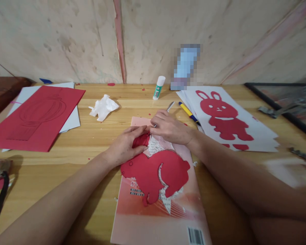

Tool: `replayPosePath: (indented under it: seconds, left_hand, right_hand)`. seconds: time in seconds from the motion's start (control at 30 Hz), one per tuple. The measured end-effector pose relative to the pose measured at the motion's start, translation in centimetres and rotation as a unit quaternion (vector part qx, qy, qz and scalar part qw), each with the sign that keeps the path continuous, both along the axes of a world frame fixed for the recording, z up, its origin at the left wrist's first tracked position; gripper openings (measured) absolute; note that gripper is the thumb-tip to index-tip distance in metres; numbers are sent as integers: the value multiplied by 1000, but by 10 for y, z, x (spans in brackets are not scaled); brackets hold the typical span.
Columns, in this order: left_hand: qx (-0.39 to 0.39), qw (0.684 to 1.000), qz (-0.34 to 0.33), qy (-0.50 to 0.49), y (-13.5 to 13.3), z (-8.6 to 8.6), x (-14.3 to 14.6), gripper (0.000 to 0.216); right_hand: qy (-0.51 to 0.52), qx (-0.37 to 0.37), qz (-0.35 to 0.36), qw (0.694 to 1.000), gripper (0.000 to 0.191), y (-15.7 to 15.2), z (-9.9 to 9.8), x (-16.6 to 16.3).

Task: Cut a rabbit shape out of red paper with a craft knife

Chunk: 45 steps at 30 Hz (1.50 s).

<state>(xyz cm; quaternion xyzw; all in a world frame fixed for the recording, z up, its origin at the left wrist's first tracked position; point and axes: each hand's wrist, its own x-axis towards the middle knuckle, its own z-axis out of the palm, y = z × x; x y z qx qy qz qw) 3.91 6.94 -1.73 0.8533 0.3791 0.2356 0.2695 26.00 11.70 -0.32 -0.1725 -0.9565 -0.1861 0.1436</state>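
On the book, centre: red paper cutout lies flat on the pink book, its upper end under both hands.
Left hand: forearm in from 7 o'clock, palm down, fingers curled and pinching the cutout's top edge.
Right hand: forearm in from 4 o'clock, fingers closed around a thin metal craft knife, handle pointing to 1 o'clock.
Beyond, 12 o'clock: glue stick, upright.
At 10 o'clock: crumpled tissue.

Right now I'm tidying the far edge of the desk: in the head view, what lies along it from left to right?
Red paper → tissue → glue stick → pen → rabbit sheet → frame.
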Motion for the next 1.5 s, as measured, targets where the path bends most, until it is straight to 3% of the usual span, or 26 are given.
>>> replayPosePath:
  seconds: [0.17,0.33,0.53,0.6,0.67,0.77,0.83,1.03,1.23,1.5]
  left_hand:
    - [-6,1000,-1,-29,0,-3,-2,59]
    - [-34,996,16,-85,0,-9,-5,64]
    - [33,988,98,-113,2,-13,-8,42]
    - [48,988,103,-100,2,-12,-7,36]
    - [55,988,113,-90,3,-10,-6,36]
    - [53,987,127,-78,4,-9,-7,36]
    - [45,987,132,-76,5,-9,-8,37]
    - [-2,988,125,-91,9,-3,-14,37]
    - [-67,980,118,-147,6,9,-14,24]
    - [-144,958,105,-222,-8,16,-10,32]
  right_hand:
    - [-8,-1,-17,1000,28,-5,8,3]
    - [-9,-28,-147,989,23,-7,11,11]
    - [-37,-131,-349,927,25,-14,15,4]
    - [-42,-178,-390,903,25,-20,21,-2]
    - [-38,-182,-402,896,26,-28,28,-8]
    - [27,-194,-409,891,31,-37,33,-18]
    - [126,-252,-415,865,36,-39,31,-25]
    - [218,-333,-399,826,25,-32,4,-48]
    - [348,-412,-284,793,11,-33,-4,-50]
    - [463,-477,-149,732,24,-50,-9,-53]
